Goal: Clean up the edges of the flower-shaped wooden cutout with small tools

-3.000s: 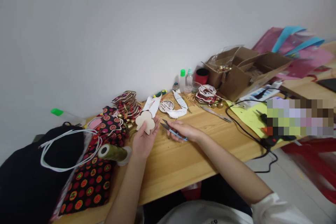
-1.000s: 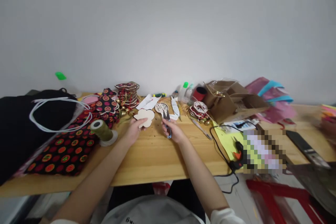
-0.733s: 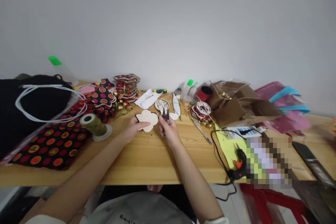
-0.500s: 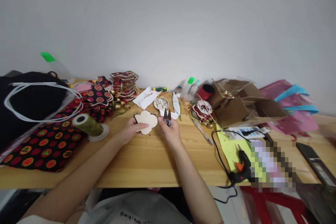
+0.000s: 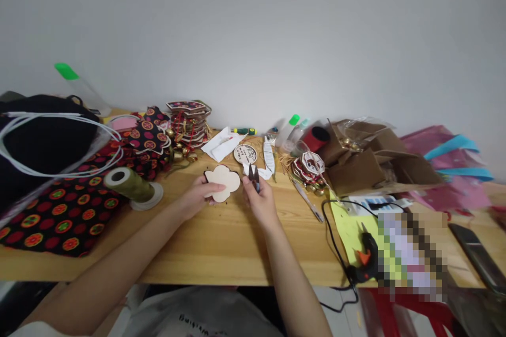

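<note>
My left hand (image 5: 198, 195) grips a pale, flower-shaped wooden piece (image 5: 224, 178) with a dark edge along its upper left, the thumb lying across its face. Just to the right, my right hand (image 5: 259, 199) is closed around small scissors (image 5: 254, 174), whose dark blades point up and away from me. Its thumb and fingertips are close to the right edge of the flower piece; whether they touch it is too small to tell. Behind the hands lies a round wooden tag (image 5: 245, 155) with dark lettering, beside a white tube (image 5: 269, 157).
At left are an olive thread spool (image 5: 132, 187), patterned black fabric (image 5: 67, 216) and a stack of ornaments (image 5: 188, 124). At right stand a cardboard box (image 5: 356, 168) and a pink bag (image 5: 446, 163). A glue gun (image 5: 366, 258) with its black cord lies on yellow paper (image 5: 348, 226).
My right hand has shifted slightly right, a little away from the flower piece, and the scissor blades look spread wider. The left hand keeps its hold. The camera view has tilted slightly.
</note>
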A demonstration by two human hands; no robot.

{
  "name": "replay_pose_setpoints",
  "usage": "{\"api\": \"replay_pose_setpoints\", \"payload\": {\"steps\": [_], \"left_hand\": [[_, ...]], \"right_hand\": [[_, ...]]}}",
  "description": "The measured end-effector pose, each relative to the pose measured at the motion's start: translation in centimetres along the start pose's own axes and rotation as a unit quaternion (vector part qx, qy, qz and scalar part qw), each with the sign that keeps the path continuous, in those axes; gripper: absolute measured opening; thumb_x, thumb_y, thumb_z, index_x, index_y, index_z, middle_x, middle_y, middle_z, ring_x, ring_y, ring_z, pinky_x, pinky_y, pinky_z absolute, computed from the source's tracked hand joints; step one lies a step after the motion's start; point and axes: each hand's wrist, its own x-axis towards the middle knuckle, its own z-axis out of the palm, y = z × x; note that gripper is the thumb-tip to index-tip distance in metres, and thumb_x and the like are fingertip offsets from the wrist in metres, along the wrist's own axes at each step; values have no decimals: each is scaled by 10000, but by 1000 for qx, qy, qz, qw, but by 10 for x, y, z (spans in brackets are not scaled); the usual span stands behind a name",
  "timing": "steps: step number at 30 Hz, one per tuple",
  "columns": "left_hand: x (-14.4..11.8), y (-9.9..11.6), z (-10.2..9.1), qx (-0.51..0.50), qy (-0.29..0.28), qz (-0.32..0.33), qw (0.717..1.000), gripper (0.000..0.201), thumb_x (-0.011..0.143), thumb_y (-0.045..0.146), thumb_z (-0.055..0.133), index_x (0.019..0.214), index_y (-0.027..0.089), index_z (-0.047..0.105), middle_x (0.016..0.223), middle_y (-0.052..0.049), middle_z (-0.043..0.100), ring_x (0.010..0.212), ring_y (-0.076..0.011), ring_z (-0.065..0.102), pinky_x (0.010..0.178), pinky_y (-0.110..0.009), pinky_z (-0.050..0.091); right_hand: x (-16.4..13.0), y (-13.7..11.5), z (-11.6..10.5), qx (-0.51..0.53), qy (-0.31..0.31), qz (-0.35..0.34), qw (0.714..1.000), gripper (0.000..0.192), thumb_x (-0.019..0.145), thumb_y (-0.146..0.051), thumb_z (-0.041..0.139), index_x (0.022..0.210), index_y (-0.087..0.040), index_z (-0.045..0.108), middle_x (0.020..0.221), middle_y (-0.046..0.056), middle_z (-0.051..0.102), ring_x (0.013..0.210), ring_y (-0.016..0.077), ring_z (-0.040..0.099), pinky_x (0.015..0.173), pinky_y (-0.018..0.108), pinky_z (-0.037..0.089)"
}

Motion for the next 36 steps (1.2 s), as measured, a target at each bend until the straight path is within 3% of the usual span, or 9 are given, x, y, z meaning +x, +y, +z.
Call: {"api": "replay_pose_setpoints", "payload": {"steps": [3, 6, 9, 15, 27, 36], "left_hand": [[3, -3, -2, -58, 7, 26, 998, 325, 443, 204, 782, 738, 142, 661, 700, -41, 685, 591, -135, 578, 453, -203, 359], [5, -4, -3, -97, 3, 64, 993, 274, 508, 198, 773, 757, 146, 671, 744, -45, 690, 614, -128, 576, 469, -206, 367], [4, -3, -1, -104, -2, 68, 992, 264, 527, 195, 775, 767, 142, 678, 771, -45, 694, 642, -124, 579, 499, -207, 391], [1, 1, 0, -123, 14, 51, 991, 330, 466, 190, 812, 771, 153, 693, 799, -26, 707, 721, -123, 602, 612, -211, 450], [-3, 2, 1, -102, -65, 69, 990, 265, 448, 219, 826, 677, 159, 706, 714, -33, 716, 671, -155, 633, 690, -265, 496], [-4, 2, 2, -85, -45, 59, 994, 269, 438, 214, 824, 670, 153, 701, 748, -55, 728, 709, -193, 655, 732, -304, 507]], "right_hand": [[-1, -3, -1, 28, -10, 45, 999, 464, 796, -623, 426, 763, -176, 545, 514, -43, 380, 453, 88, 297, 431, 228, 231], [-2, -6, -1, 21, -22, 37, 999, 566, 804, -677, 328, 793, -172, 585, 566, -8, 435, 513, 114, 376, 484, 247, 285], [-4, -11, 1, -5, -47, 14, 999, 560, 783, -692, 360, 747, -177, 577, 567, -5, 424, 537, 122, 383, 522, 258, 302], [-7, -13, 1, 20, -82, 62, 994, 579, 790, -705, 318, 790, -183, 568, 567, -18, 388, 483, 101, 306, 470, 247, 223], [-8, -15, 4, 48, -153, 54, 986, 505, 792, -652, 406, 786, -163, 533, 537, -42, 383, 478, 78, 299, 460, 225, 220], [-9, -14, 4, 98, -160, 93, 978, 487, 760, -656, 455, 748, -170, 480, 445, -80, 374, 363, 43, 253, 353, 185, 166]]}}
